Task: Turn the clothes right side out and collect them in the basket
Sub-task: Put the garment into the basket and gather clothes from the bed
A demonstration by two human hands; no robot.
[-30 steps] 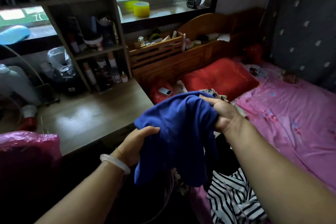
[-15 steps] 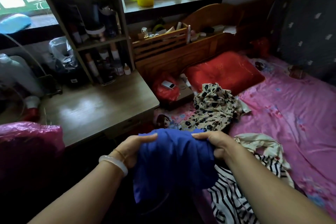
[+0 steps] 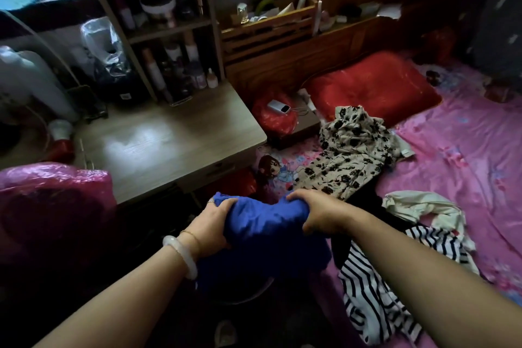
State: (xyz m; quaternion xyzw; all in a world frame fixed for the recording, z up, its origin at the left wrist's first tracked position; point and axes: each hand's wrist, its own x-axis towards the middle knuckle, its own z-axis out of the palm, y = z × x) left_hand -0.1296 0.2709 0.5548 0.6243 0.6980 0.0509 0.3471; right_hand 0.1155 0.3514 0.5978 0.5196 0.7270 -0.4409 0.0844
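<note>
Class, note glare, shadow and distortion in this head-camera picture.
Head view: pale glare on the wooden desk top; deep shadow under the blue garment gripped by the left hand and right hand; tall shelf unit leans, wide-angle distortion.

The desk (image 3: 175, 147) and pink bag (image 3: 53, 200) crowd my left side; a striped shirt (image 3: 364, 291) and floral dress (image 3: 347, 155) lie to the right, with bare sheet (image 3: 457, 167) beyond.

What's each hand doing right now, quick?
Left hand: grips the blue garment.
Right hand: grips the same blue garment.
</note>
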